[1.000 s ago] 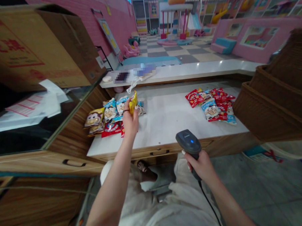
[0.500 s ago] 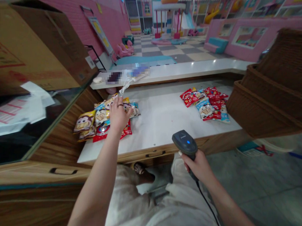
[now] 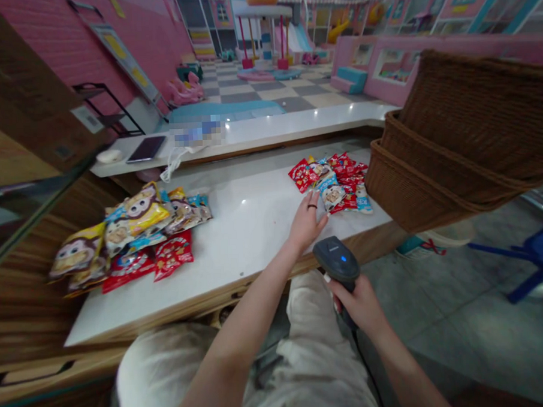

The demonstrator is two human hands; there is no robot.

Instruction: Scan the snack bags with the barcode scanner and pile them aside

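My left hand [image 3: 307,221] reaches over the white counter [image 3: 241,229] with its fingers stretched out and nothing in it. Its fingertips are at the near edge of the right-hand heap, beside a blue-and-white snack bag [image 3: 331,193]; whether they touch it I cannot tell. Red snack bags [image 3: 302,174] lie around that one. In my right hand [image 3: 359,301] is a dark barcode scanner [image 3: 337,262], lit by a blue light, its cord hanging down. On the counter's left lies another heap, with a yellow snack bag [image 3: 144,208] on top and red bags [image 3: 173,254] at its front.
Stacked brown wicker baskets [image 3: 449,154] overhang the counter's right end. A cardboard box [image 3: 28,100] stands at the left. Along the raised ledge [image 3: 268,130] lie a phone [image 3: 147,149] and a white cable [image 3: 174,163]. A blue stool [image 3: 532,258] stands on the floor at right.
My left hand has left the left-hand heap and moved right to the other heap. The view has turned right. The scanner stays in my right hand.
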